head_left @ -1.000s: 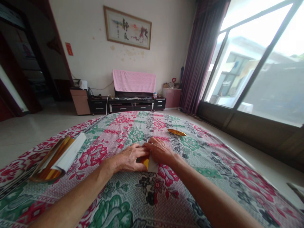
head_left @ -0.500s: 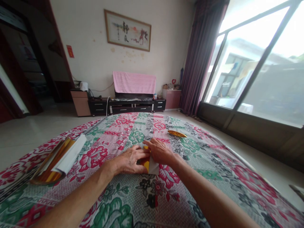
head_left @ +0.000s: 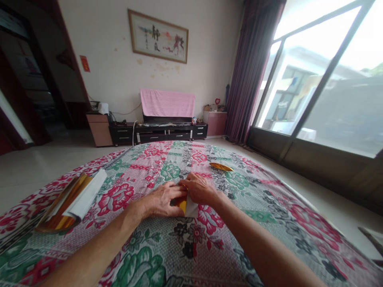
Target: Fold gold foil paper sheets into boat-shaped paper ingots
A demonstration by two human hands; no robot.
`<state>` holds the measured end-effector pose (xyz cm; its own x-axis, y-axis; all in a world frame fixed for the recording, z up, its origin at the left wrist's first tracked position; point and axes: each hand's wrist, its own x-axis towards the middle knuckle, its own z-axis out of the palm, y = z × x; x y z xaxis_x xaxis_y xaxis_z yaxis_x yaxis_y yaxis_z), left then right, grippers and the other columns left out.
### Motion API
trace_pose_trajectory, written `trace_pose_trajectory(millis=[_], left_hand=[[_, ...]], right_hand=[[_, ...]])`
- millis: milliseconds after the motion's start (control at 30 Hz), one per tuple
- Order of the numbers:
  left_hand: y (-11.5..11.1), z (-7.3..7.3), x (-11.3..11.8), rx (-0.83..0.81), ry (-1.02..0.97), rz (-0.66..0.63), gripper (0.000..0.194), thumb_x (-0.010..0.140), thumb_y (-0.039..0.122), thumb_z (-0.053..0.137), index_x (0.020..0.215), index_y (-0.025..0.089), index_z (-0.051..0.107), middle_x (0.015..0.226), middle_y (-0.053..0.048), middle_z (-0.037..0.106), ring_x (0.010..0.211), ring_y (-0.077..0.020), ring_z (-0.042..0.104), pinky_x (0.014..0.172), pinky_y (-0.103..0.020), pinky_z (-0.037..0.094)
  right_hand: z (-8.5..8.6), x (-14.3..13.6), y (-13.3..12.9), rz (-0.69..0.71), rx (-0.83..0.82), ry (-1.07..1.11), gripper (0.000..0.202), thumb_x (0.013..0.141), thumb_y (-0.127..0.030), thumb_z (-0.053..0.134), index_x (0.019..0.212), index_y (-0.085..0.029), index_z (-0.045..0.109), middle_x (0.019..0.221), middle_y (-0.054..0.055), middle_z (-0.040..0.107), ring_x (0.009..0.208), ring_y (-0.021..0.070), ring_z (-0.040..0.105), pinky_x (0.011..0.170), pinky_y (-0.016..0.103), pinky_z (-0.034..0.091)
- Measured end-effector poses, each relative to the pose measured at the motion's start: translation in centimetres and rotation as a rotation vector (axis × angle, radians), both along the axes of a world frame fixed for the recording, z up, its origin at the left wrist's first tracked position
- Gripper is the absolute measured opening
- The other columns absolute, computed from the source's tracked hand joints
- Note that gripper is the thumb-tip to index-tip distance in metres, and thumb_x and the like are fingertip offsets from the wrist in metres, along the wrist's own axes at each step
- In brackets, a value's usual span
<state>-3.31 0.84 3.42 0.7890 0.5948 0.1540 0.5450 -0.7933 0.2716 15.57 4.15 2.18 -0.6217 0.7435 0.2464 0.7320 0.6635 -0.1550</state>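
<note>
Gold-and-white paper sheet (head_left: pixel 182 205) in mid-fold, lying on the near-middle part of a floral tablecloth (head_left: pixel 119 243), beneath both hands of the person I am watching. The left hand (head_left: pixel 163 199) lies spread on the gold side, thumb apart from the fingers; the right hand (head_left: pixel 201 191) bends its fingers over the white side, near the left fingertips. From where I stand I cannot tell whether either hand pinches the paper or merely presses it. One boat-shaped gold piece (head_left: pixel 221 167) rests beyond the right hand, and I judge it to be finished; the sheet in hand appears only partly shaped. A loose pile of gold and white sheets (head_left: pixel 67 201), at the left, seems to be the unworked remainder. Pile and finished piece both lie apart from the hands, so neither appears to obstruct them; the fingers themselves hide the sheet's far end. In the background: a pink towel (head_left: pixel 167 103) draped above a black low cabinet (head_left: pixel 164 136), a framed calligraphy picture (head_left: pixel 158 36), and a purple curtain (head_left: pixel 247 75) beside a large window (head_left: pixel 317 87).
</note>
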Motion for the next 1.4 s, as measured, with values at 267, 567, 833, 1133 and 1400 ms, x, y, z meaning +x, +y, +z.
trace_pose_trajectory(millis=[267,567,833,1133,1400], left_hand=[[-0.1,0.0,-0.3,-0.057,0.026,0.072,0.042,0.073,0.044,0.061,0.112,0.029,0.057,0.132,0.001,0.046,0.118,-0.0260,0.038,0.096,-0.038,0.038],[0.3,-0.8,-0.3,-0.008,0.010,0.047,0.046,0.074,0.043,0.060,0.117,0.027,0.055,0.130,-0.001,0.049,0.116,-0.0264,0.040,0.099,-0.039,0.037],[0.0,-0.6,-0.3,-0.031,0.018,0.072,0.047,0.076,0.047,0.058,0.119,0.030,0.053,0.134,0.000,0.046,0.119,-0.0263,0.038,0.099,-0.041,0.036],[0.0,-0.5,-0.1,0.013,-0.039,0.039,0.050,0.073,0.045,0.060,0.119,0.026,0.054,0.130,-0.005,0.049,0.117,-0.0262,0.042,0.098,-0.041,0.035],[-0.6,0.2,0.1,0.038,-0.051,0.020,0.036,0.074,0.045,0.058,0.104,0.025,0.062,0.115,-0.004,0.058,0.109,-0.0231,0.048,0.095,-0.037,0.037]], right_hand=[[1.4,1.5,-3.3,0.103,0.106,0.296,0.036,0.067,-0.001,0.037,0.085,-0.017,0.063,0.085,0.004,0.059,0.081,0.0136,0.052,0.077,0.028,0.041],[-1.1,1.6,-5.7,0.291,0.012,0.351,0.048,0.065,0.000,0.040,0.105,-0.017,0.059,0.106,0.007,0.061,0.097,0.0169,0.053,0.088,0.035,0.042],[-1.4,1.7,-5.9,0.209,0.028,0.384,0.041,0.067,0.000,0.043,0.098,-0.018,0.063,0.105,0.006,0.059,0.096,0.0166,0.054,0.087,0.034,0.044],[-1.2,1.7,-6.0,0.211,0.036,0.376,0.040,0.066,-0.001,0.044,0.095,-0.018,0.066,0.105,0.007,0.060,0.096,0.0176,0.054,0.089,0.036,0.043],[-1.3,1.7,-6.0,0.205,0.058,0.367,0.037,0.067,-0.001,0.045,0.093,-0.019,0.066,0.106,0.006,0.061,0.096,0.0177,0.054,0.088,0.035,0.042]])
